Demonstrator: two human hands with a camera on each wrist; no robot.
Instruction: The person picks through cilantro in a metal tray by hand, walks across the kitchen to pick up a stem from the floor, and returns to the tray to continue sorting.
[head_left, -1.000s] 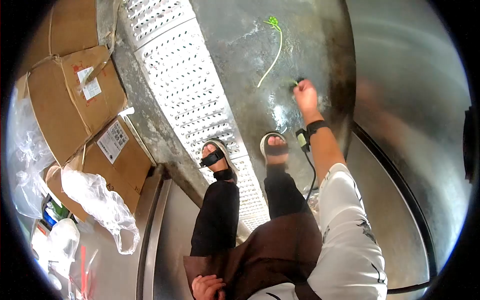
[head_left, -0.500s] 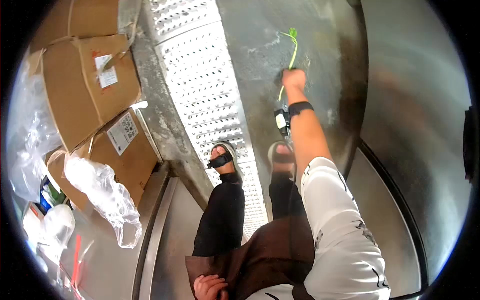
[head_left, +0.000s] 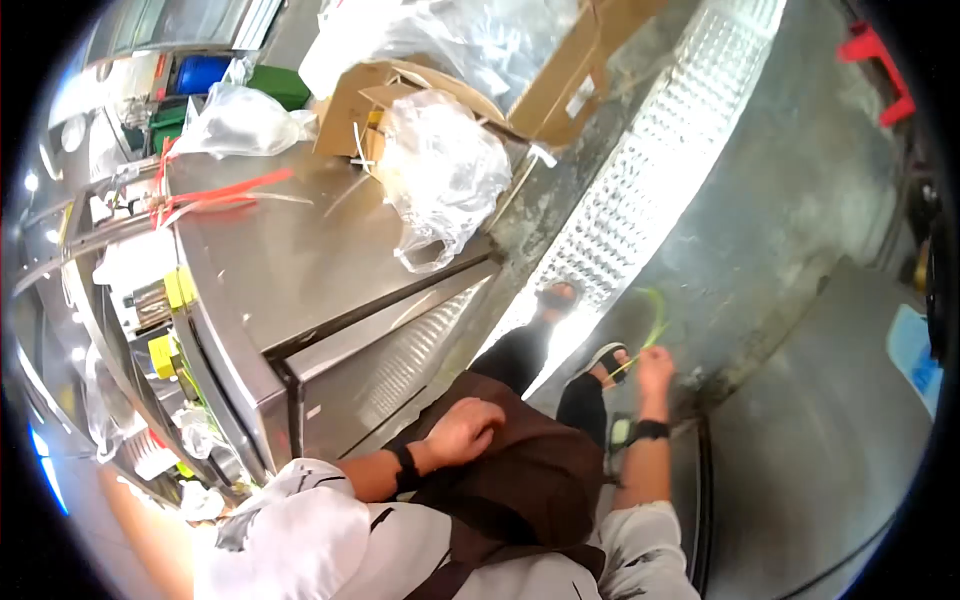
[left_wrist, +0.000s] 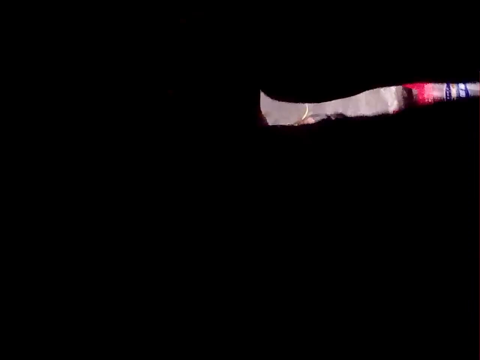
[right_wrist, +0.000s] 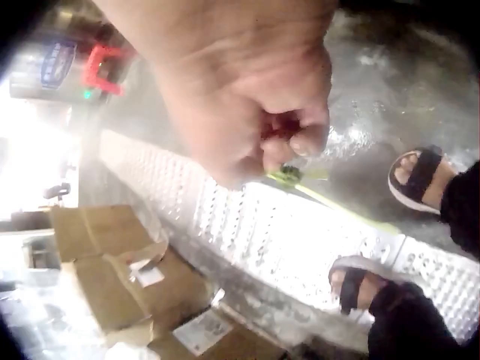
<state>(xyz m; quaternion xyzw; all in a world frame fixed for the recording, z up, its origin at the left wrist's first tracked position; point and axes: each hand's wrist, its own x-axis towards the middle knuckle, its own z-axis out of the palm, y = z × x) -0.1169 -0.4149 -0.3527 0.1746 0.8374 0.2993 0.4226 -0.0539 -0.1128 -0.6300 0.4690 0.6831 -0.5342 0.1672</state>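
My right hand [head_left: 655, 370] grips a thin, leafy green stalk [head_left: 658, 318] above the floor, beside a sandalled foot [head_left: 606, 364]. The right wrist view shows that hand's fingers curled in, with dark green leaves at the fingertips and a pale length of the stalk [right_wrist: 351, 212] trailing toward the feet. In front of the brown apron [head_left: 545, 435], my left hand [head_left: 465, 432] hangs loosely curled and holds nothing. Nearly all of the left wrist view is black, apart from a narrow strip of grey floor.
A perforated metal drain cover [head_left: 650, 190] runs along the wet floor [head_left: 770, 220]. Left of it stand a steel counter [head_left: 300, 265], a crumpled plastic bag [head_left: 445, 165] and cardboard boxes [head_left: 562, 100]. A steel cabinet [head_left: 810, 430] stands at right; a red stool [head_left: 882, 70] is farther off.
My right hand has picked the stalk up from the floor and drawn it back toward my body. The head view has swung left, and my left hand now shows fully before the apron.
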